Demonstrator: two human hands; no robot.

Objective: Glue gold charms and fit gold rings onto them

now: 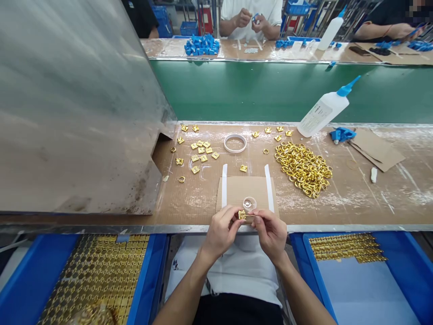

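Between the thumb and fingers of my left hand (219, 231) is a small square gold-coloured piece (241, 215), held near the table's front edge. My right hand (272, 234) pinches a thin stick (251, 215), whose far end points at the gold piece; whether it touches cannot be made out. Just beyond my fingers sits a small clear round dish (249, 203) with a little clear stuff in it. It rests on a cardboard pad (243, 186) with white tape strips at both sides. One loose gold square (243, 168) lies behind the pad.
Gold rings (303, 169) lie heaped at right, with loose gold squares (203, 151) at left. Behind stand a white tape ring (235, 143) and a tilted bottle (323, 113). A metal housing (77, 113) blocks the left. Blue trays (158, 266) flank my lap. People work opposite.
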